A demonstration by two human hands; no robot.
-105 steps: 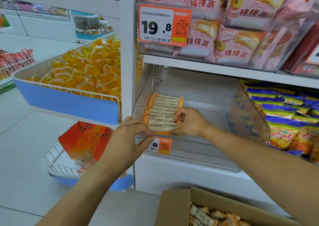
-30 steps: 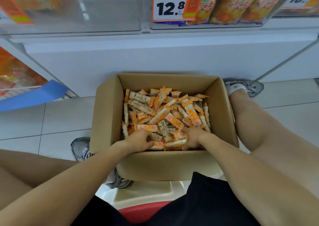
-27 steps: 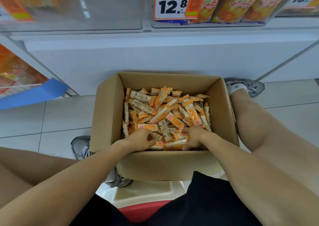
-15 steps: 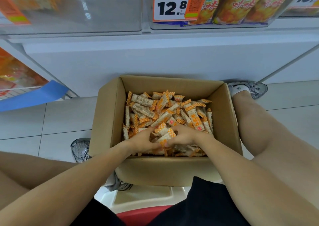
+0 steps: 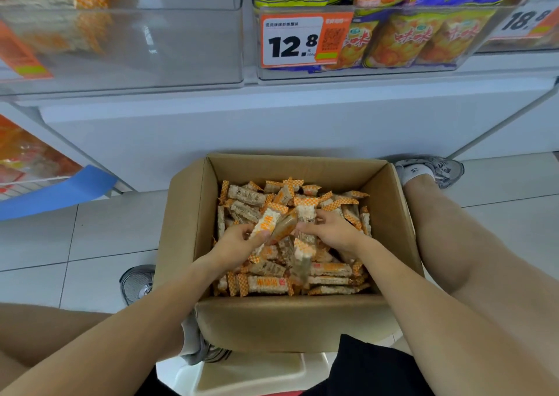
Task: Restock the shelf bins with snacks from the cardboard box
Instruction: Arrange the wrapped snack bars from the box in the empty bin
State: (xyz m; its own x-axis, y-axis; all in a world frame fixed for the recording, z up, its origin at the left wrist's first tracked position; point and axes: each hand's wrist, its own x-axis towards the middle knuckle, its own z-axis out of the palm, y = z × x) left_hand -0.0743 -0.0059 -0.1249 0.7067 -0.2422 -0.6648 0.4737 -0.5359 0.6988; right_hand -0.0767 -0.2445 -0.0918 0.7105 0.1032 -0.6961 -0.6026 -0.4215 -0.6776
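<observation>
The box [image 5: 290,323] stands open on the floor [image 5: 75,244], and we take it as our landmark. Its four walls rise above the snacks [image 5: 329,270] heaped inside, so our hands enter only from above; the near wall lies just under both forearms. Behind the box, the white shelf base [image 5: 272,123] closes off the far side, close to the back wall. To the left of the box we see bare floor tiles and a shoe [image 5: 136,283] near the box's left near corner; to the right, our right leg [image 5: 484,259] runs just beside the right wall, ending in a second shoe [image 5: 435,168] at the far right corner.

Inside the box, over the middle of the heap, our left hand [image 5: 236,244] grips a bar [image 5: 266,221] with its fingers curled round it. Our right hand [image 5: 332,232] likewise has its fingers curled on bars, holding a second bar [image 5: 304,247] that hangs down; one blurred bar [image 5: 282,227] lies between the two hands.

Above and behind the box, the left bin [image 5: 151,47] of clear plastic holds a few stacked bars at its far left. The right bin [image 5: 363,73] is packed with yellow chip bags [image 5: 402,38] and carries a price tag [image 5: 302,41] reading 12.8. Left of the box, a blue-edged rack [image 5: 60,190] holds orange packs.
</observation>
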